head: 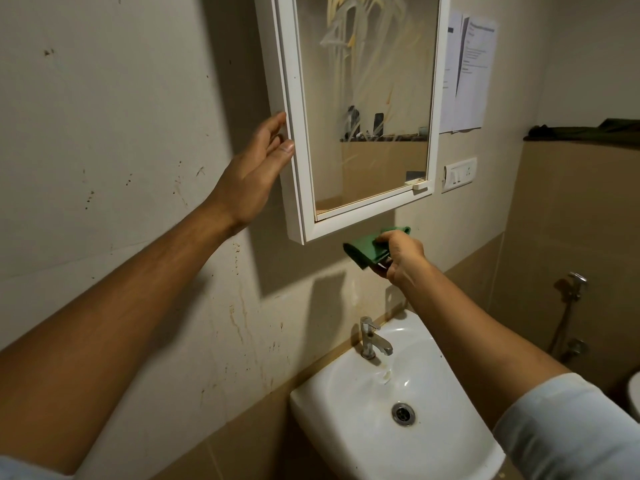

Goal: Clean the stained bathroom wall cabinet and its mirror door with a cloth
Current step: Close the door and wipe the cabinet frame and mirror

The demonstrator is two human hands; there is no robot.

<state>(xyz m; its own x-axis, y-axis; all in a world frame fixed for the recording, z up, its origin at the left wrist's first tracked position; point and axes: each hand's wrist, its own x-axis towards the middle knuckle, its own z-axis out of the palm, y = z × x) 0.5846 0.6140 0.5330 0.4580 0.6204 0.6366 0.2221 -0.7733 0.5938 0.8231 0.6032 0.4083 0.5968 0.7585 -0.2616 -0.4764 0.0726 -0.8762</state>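
Stained wall, upper centre: my left hand [252, 174] grips the left edge of the wall cabinet [292, 98]. My right hand [403, 258] pinches the cloth [367, 249] just under its bottom rail; the streaked mirror door [374, 98] lies above.

light: dim, warm | shadow: hard-edged on wall [301, 275] just left of right grip [401, 254] | glare: basin [433, 375] below | edges: bowed

- A bathroom, plainly lived in.
- White ceramic wash basin [398, 403] with a chrome tap [372, 337] on the wall.
- White-framed mirror cabinet [298, 140] above it.
- Chrome hand sprayer [575, 284] on beige wall tiles [554, 220].
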